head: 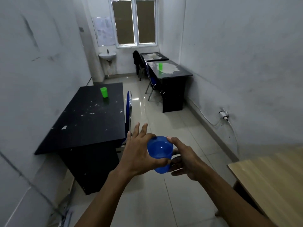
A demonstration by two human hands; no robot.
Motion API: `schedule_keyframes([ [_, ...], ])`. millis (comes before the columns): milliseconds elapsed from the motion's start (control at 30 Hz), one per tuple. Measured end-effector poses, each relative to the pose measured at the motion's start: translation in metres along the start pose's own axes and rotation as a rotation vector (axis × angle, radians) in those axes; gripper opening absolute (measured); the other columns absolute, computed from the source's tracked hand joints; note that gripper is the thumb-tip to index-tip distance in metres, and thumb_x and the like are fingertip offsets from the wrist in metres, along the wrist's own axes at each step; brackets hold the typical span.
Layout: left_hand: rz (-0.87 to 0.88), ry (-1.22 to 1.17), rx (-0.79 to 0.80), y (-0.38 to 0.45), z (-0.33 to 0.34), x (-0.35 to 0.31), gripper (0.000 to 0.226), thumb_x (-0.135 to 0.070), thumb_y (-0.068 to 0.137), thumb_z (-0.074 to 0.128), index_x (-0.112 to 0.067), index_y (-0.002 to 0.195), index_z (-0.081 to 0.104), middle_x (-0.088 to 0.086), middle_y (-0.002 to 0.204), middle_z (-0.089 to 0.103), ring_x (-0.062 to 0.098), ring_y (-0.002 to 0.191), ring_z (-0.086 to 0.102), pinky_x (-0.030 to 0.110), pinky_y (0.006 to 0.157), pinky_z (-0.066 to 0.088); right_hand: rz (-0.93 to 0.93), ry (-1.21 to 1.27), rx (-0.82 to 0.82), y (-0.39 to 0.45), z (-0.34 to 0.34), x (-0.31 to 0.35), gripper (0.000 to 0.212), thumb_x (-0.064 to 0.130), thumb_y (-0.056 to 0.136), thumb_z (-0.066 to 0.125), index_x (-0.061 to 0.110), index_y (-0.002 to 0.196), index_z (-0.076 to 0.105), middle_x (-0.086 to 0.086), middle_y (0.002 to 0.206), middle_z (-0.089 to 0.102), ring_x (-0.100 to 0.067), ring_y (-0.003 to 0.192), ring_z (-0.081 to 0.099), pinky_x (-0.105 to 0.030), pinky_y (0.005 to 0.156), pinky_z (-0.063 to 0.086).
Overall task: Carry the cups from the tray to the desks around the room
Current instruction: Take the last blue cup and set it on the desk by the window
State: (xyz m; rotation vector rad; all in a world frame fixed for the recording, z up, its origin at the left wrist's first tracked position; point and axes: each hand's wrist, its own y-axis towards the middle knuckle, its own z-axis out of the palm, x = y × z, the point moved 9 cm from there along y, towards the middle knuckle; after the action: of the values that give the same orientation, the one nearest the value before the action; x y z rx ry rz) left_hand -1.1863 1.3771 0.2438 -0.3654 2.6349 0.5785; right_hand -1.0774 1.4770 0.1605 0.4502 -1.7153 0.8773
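Near left: black desk against the wall, one green cup upright toward its far end. This desk looks served. A blue chair stands tucked at its right edge.

Centre foreground: both hands meet on a blue cup, held in the air above the floor, mouth tilted toward the camera, apparently empty. Left hand is spread, palm against the cup's left side, thumb across the front wall, fingers fanned out past the rim. Right hand pinches it from the right, thumb on the rim, fingers curled under the body. Which hand bears the weight cannot be told.

Far right: two black desks end to end along the wall. The nearer one carries a second green cup; the far desk by the window shows no cup.

Near right: corner of a light wood table, bare where visible. The tray is not in view.

Judgement: two cups delivered, a third in transit. The far desk looks the likely place for the blue cup. How many cups remain on the tray cannot be told.
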Motion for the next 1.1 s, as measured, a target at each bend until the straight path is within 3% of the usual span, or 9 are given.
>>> schedule_keyframes([
  [133,-0.027,-0.020,0.009,0.067,0.015,0.025,0.083,-0.062,0.062,0.074,-0.025,0.132,0.049,0.002,0.162,0.013,0.015,0.147,-0.011,0.042,0.111,-0.012,0.008,-0.009,-0.005,0.067,-0.022,0.024,0.077,0.081,0.064,0.051,0.014,0.098,0.063,-0.012,0.078,0.077,-0.027,0.073,0.076,-0.043,0.075,0.057],
  [333,-0.049,-0.062,0.039,0.172,0.042,0.079,0.086,-0.066,0.057,0.069,-0.025,0.130,0.050,0.001,0.162,0.014,0.016,0.149,-0.007,0.048,0.115,-0.013,0.016,-0.008,-0.010,0.180,-0.041,0.052,0.079,0.080,0.064,0.049,0.012,0.101,0.064,-0.014,0.082,0.077,-0.029,0.076,0.075,-0.047,0.082,0.057],
  [500,-0.007,-0.076,0.034,0.271,0.055,0.135,0.085,-0.065,0.057,0.073,-0.025,0.129,0.052,0.002,0.161,0.014,0.016,0.149,-0.004,0.043,0.111,-0.015,-0.004,0.004,-0.027,0.286,-0.052,0.085,0.082,0.081,0.059,0.050,0.012,0.100,0.065,-0.013,0.081,0.077,-0.029,0.075,0.075,-0.046,0.079,0.057],
  [733,0.008,-0.086,0.046,0.409,0.057,0.205,0.080,-0.056,0.061,0.080,-0.023,0.129,0.052,0.002,0.161,0.015,0.017,0.149,-0.003,0.046,0.115,-0.011,-0.007,0.054,-0.066,0.424,-0.065,0.143,0.069,0.075,0.068,0.054,0.014,0.099,0.064,-0.011,0.081,0.077,-0.029,0.076,0.075,-0.048,0.082,0.057],
  [933,-0.040,-0.075,0.033,0.515,0.077,0.256,0.086,-0.066,0.054,0.069,-0.025,0.128,0.052,0.000,0.160,0.019,0.018,0.149,0.004,0.053,0.119,-0.004,0.008,0.076,-0.054,0.537,-0.086,0.177,0.065,0.072,0.072,0.054,0.014,0.101,0.063,-0.013,0.087,0.076,-0.030,0.080,0.075,-0.051,0.086,0.056],
  [1100,-0.078,-0.056,0.015,0.610,0.111,0.302,0.089,-0.071,0.052,0.066,-0.027,0.128,0.052,0.000,0.160,0.020,0.017,0.149,0.004,0.049,0.116,-0.006,-0.001,0.038,-0.020,0.645,-0.116,0.199,0.065,0.072,0.072,0.053,0.015,0.101,0.064,-0.010,0.082,0.077,-0.030,0.077,0.075,-0.050,0.085,0.056],
])
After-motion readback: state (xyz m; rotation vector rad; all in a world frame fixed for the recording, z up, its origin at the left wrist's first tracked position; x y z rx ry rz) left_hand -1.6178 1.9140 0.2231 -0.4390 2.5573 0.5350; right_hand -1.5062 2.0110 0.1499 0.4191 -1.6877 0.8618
